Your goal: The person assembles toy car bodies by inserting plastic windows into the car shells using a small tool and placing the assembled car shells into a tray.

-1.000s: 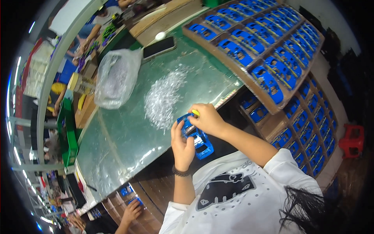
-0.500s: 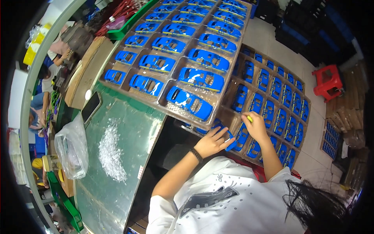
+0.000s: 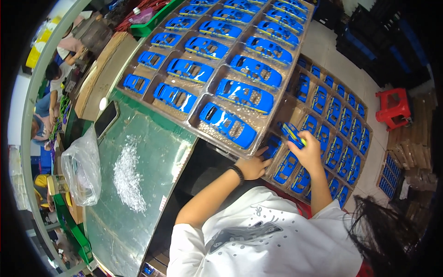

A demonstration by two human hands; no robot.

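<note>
My left hand [image 3: 251, 167] reaches under the corner of the raised tray, its fingers curled at the near end of a blue toy car body [image 3: 272, 147]. That car body lies in a compartment of the lower tray, partly hidden by the raised tray. Between the fingers of my right hand [image 3: 310, 154] is a small yellow-green piece [image 3: 303, 141], whose kind I cannot make out. The same hand grips another blue car body [image 3: 290, 131], tilted above the lower tray [image 3: 288, 104]. Several more blue car bodies fill the compartments around it.
The raised clear plastic tray [image 3: 203, 99], full of blue car bodies, overhangs the green table [image 3: 104, 231]. On the table are white plastic bits [image 3: 128, 177], a phone [image 3: 107, 120] and a clear bag [image 3: 81, 171]. A red stool [image 3: 392, 108] stands right; other people work at far left.
My left hand has moved its car body into a compartment of the lower tray. My right hand has taken hold of another car body, leaving a bare compartment behind it. The view has shifted slightly.
</note>
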